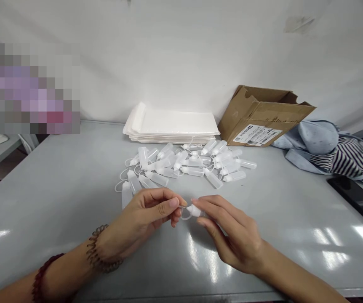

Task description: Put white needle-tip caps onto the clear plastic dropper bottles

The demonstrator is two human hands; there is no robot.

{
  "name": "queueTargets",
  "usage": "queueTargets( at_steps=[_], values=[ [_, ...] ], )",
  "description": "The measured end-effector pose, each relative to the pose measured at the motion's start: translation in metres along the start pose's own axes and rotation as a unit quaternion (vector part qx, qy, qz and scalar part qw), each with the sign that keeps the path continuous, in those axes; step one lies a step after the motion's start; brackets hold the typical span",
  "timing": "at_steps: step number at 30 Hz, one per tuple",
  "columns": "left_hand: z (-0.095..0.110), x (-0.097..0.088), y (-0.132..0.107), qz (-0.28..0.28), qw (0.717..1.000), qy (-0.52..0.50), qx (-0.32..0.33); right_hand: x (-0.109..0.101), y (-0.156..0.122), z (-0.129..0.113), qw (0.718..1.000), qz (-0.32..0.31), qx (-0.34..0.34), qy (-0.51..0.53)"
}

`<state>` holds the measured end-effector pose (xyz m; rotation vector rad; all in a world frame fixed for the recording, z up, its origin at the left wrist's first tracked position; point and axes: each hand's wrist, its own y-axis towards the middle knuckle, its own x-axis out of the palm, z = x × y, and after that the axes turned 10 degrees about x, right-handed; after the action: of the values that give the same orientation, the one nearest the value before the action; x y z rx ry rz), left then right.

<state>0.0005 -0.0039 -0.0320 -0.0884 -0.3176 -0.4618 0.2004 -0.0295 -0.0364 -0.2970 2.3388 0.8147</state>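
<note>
My left hand [146,216] and my right hand [228,233] meet over the near middle of the grey table [58,193]. Together they hold one small translucent squeeze bottle [194,210] with a white cap and a thin loop tether. The right fingers wrap the bottle's body, and the left thumb and fingers pinch at its cap end. Just beyond the hands lies a pile of several similar small bottles [188,162], some with looped tethers, lying on their sides.
A stack of white flat bags [172,124] lies behind the pile by the wall. A tipped open cardboard box [260,115] sits to its right. Blue and striped clothing [333,149] lies at the far right beside a dark flat object [358,198].
</note>
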Motion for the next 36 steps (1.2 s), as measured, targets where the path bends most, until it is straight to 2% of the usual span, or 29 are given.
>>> queueTargets(
  at_steps=[7,14,36],
  values=[
    [-0.0076,0.0,0.0008,-0.02,0.998,-0.056,-0.032,-0.001,-0.0004,-0.0012,1.0,-0.004,-0.01,0.009],
    [-0.0078,0.0015,0.001,-0.025,0.978,-0.191,-0.086,-0.0001,-0.0032,0.0004,1.0,-0.016,-0.01,0.02],
    [-0.0099,0.0013,-0.0009,-0.04,0.972,-0.217,-0.079,0.0019,-0.0054,0.0006,1.0,-0.01,-0.012,0.022]
  ],
)
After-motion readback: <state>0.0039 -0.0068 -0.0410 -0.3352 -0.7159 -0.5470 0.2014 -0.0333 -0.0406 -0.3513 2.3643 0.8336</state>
